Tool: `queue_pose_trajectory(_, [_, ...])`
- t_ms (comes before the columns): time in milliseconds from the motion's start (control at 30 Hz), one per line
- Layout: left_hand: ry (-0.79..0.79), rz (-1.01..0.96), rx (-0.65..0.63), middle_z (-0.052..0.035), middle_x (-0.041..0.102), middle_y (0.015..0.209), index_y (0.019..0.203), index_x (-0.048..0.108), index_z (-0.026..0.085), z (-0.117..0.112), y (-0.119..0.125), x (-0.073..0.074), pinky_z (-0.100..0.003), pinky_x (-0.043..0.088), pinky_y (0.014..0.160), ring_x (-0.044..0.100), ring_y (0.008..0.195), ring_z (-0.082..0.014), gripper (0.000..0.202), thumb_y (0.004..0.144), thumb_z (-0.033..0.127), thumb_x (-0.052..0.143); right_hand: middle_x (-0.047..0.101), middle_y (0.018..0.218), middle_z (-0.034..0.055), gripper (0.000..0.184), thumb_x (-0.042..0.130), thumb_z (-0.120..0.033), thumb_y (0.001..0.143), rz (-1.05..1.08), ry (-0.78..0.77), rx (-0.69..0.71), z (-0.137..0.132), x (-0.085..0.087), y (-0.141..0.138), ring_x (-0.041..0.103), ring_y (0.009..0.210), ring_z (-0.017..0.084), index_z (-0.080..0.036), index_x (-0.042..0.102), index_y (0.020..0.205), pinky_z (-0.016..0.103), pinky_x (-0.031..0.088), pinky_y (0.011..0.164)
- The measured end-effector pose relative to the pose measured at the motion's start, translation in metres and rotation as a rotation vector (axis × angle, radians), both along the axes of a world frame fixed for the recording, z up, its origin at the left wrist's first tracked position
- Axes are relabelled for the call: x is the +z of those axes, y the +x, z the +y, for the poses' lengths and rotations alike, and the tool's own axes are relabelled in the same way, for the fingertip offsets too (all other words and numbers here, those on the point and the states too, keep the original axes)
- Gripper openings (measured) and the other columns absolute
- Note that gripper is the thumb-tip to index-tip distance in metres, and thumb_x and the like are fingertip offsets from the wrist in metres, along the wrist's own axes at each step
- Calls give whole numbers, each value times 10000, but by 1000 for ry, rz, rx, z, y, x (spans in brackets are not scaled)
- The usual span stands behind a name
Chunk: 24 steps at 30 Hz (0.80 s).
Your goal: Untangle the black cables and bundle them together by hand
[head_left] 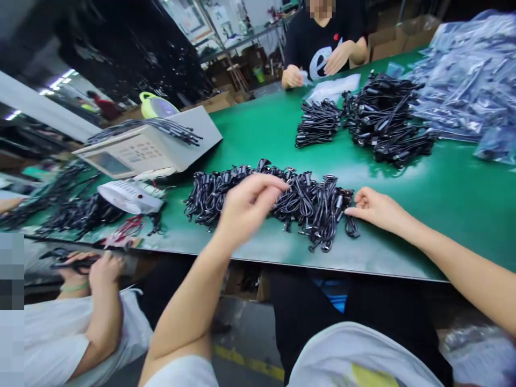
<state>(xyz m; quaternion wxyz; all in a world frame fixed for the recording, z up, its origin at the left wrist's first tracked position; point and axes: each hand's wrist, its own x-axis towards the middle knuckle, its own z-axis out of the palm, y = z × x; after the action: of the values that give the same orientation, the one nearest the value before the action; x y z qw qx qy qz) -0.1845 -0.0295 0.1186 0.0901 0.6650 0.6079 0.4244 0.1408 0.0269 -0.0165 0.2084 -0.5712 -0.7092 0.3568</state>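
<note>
A long heap of bundled black cables (226, 191) lies on the green table (443, 193) near its front edge. My left hand (250, 207) hovers over the middle of the heap, fingers curled and reaching to the cables, with nothing clearly held. My right hand (377, 208) rests on the table at the heap's right end, fingers loosely bent and touching the outermost bundle.
A second heap of black cables (374, 121) and bagged cables in clear plastic (471, 80) lie further back right. A beige tester box (149, 142) stands at the left. A person in black (322, 43) works across the table; another person (92, 301) sits at my left.
</note>
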Motion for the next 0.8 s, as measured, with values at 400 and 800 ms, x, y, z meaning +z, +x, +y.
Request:
queue_pose_trajectory(400, [-539, 85, -789, -12, 727, 852, 920, 659, 223, 29, 179, -68, -283, 470, 742, 670, 785, -175, 174, 955, 313, 515, 665, 837, 63, 181, 561, -221, 779, -253, 135, -66, 17, 26, 45, 632, 738, 259, -223, 483, 943, 335, 384, 621])
queue_pose_trajectory(800, [-472, -955, -440, 29, 607, 772, 853, 551, 191, 42, 180, -89, -213, 462, 668, 568, 677, -85, 341, 757, 386, 814, 613, 935, 26, 210, 621, -327, 899, 342, 156, 74, -27, 46, 42, 634, 830, 194, -258, 482, 1040, 324, 509, 743])
